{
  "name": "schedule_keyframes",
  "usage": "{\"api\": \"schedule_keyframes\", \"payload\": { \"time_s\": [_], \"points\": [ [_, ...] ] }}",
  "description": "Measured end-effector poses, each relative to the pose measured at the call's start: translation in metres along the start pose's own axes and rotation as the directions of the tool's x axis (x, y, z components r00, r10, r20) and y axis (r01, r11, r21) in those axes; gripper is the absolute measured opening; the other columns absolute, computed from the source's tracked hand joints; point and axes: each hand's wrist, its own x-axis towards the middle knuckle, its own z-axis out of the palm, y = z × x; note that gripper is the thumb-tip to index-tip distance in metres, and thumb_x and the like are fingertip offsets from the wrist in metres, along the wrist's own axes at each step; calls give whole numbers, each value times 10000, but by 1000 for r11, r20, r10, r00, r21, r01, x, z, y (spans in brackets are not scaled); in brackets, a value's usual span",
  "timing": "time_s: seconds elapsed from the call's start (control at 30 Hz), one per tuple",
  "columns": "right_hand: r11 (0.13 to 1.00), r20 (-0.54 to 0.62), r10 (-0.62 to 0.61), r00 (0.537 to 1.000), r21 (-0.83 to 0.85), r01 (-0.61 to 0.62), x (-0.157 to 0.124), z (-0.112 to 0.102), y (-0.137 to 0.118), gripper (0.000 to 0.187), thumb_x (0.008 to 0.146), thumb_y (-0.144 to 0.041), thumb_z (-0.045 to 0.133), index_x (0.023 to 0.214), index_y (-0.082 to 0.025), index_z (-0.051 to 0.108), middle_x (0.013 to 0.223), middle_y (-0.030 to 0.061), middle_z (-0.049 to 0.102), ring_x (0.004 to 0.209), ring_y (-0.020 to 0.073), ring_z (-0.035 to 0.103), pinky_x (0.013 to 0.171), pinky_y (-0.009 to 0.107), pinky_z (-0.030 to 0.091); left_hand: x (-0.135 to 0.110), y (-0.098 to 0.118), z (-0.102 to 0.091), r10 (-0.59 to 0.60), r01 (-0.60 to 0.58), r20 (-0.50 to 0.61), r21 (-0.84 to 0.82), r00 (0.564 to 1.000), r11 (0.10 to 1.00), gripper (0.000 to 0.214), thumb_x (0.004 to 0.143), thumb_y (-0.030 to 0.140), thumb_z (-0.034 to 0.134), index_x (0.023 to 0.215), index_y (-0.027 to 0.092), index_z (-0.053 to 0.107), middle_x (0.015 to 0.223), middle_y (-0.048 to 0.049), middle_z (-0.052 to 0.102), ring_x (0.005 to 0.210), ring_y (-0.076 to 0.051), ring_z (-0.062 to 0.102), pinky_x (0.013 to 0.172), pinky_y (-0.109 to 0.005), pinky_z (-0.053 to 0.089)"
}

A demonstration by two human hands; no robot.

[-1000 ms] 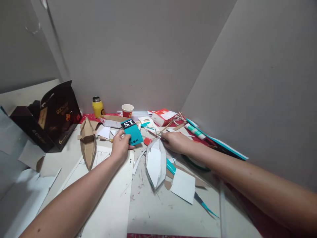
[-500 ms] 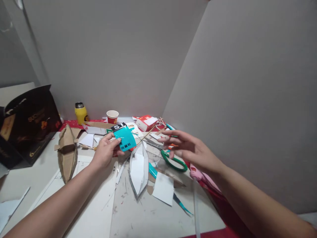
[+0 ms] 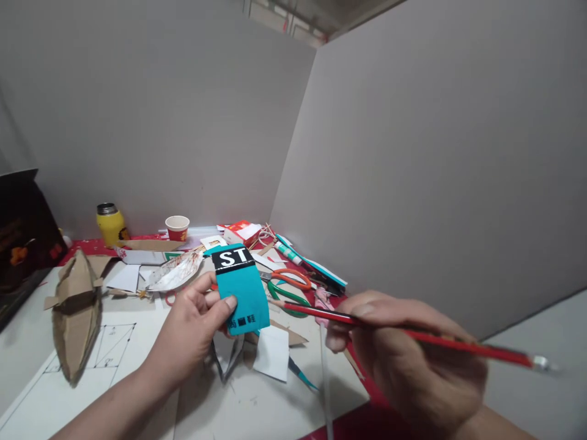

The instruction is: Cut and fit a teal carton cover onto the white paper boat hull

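My left hand (image 3: pixel 192 327) pinches a teal card strip (image 3: pixel 241 287) with a black band and white letters, held upright above the table. My right hand (image 3: pixel 406 360) is closed round a red pencil (image 3: pixel 413 334), its tip pointing left toward the strip and its metal end sticking out to the right. Under the strip, partly hidden, lies a white paper boat shape (image 3: pixel 227 354).
A brown cardboard boat (image 3: pixel 76 311) lies at the left on a white sheet with pencil lines (image 3: pixel 92 360). Green scissors (image 3: pixel 287 295), orange scissors (image 3: pixel 288 278), a glue stick (image 3: pixel 287 252), a paper cup (image 3: pixel 177 227), a yellow flask (image 3: pixel 110 224) and scraps crowd the back. Grey walls (image 3: pixel 413 153) close in.
My right hand went from resting by the white boat, to spread in the air, to gripping the red pencil. My left hand raised the teal strip closer. The view swung right.
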Motion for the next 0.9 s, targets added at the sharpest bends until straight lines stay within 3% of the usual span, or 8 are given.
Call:
{"api": "schedule_keyframes", "payload": {
  "time_s": [0.1,0.2,0.33,0.5,0.7,0.9],
  "points": [
    [997,4,-83,997,7,83,-4,4,3,267,872,-100,617,1047,-300,649,791,10,614,664,166,620,504,290,530,-6,5,8,-9,9,25,3,1000,1000,341,839,379,668,1114,201,575,777,-9,697,593,-120,554,537,-216,475],
    [993,10,-117,993,36,117,-3,9,3,291,907,-113,521,1131,-262,634,799,21,594,649,162,603,532,309,545,-9,8,11,-11,11,44,-6,999,1000,390,877,364,629,1220,203,536,880,-33,713,634,-118,560,555,-215,497],
    [989,95,-149,984,23,147,8,20,-3,373,944,-130,425,1261,-211,605,946,90,674,768,217,655,646,398,568,-8,11,9,23,-23,34,13,999,1000,402,886,372,618,1236,185,556,924,-60,722,666,-130,577,567,-229,528],
    [975,26,-219,975,-32,220,24,50,-2,344,856,-24,564,1084,-265,654,848,21,651,717,169,647,652,340,549,-7,20,1,77,-77,-24,-12,997,997,387,874,363,644,1220,200,585,1002,-72,718,755,-154,622,604,-251,562],
    [986,-139,-160,977,30,166,12,69,21,209,873,-99,546,1009,-243,610,829,25,609,699,176,625,603,336,536,-11,23,0,119,-122,-95,-28,988,992,354,852,327,671,1177,199,611,941,-57,718,722,-148,616,578,-251,564],
    [978,-33,-201,979,-71,198,9,69,27,295,829,-19,535,1035,-218,604,842,22,633,725,166,643,640,325,557,-10,20,6,110,-116,-92,-58,990,992,321,834,325,685,1106,157,651,821,-49,716,635,-124,581,556,-234,537]
  ]
}}
